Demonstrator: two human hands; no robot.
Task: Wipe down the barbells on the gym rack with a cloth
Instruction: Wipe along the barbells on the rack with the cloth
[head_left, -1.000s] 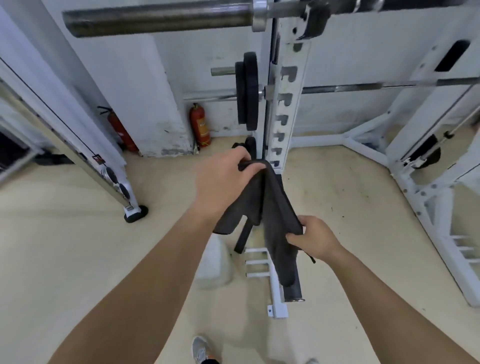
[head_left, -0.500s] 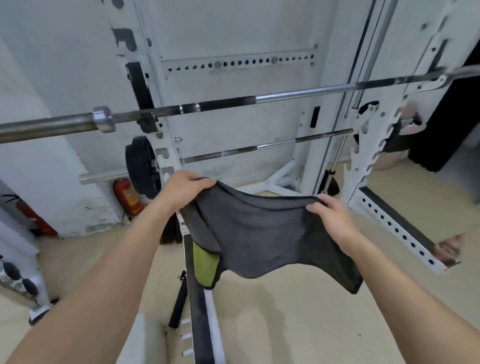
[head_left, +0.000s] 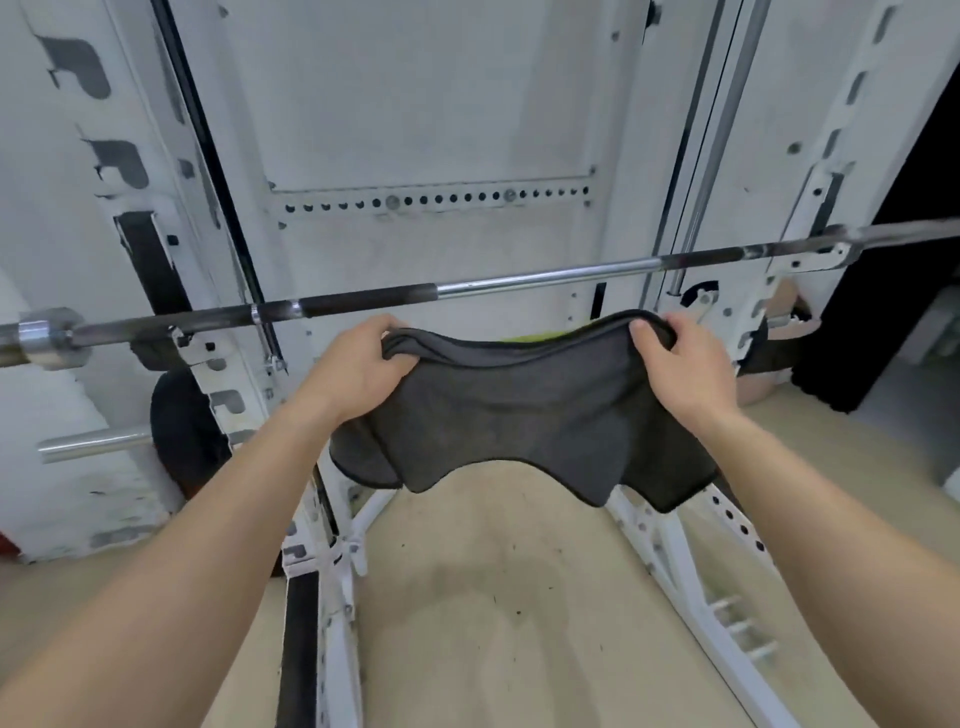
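Observation:
A dark grey cloth (head_left: 519, 410) with a strip of yellow-green showing at its top edge hangs spread between my two hands. My left hand (head_left: 358, 366) grips its left top corner and my right hand (head_left: 675, 361) grips its right top corner. A steel barbell (head_left: 519, 283) lies across the white rack's hooks just above and beyond the cloth, running from a chrome collar at the left to the upper right. The cloth is close under the bar but apart from it. A second barbell sleeve (head_left: 93, 441) with a black plate sits lower at the left.
White rack uprights (head_left: 228, 400) with J-hook slots stand left and right (head_left: 810, 244). A perforated white rail (head_left: 727, 519) slopes down at the right. Behind is a white wall panel with a row of holes. Beige floor lies below.
The view has lifted and moved closer to the upper barbell. Both hands have raised the cloth and pulled it wider, bringing it up just under the bar.

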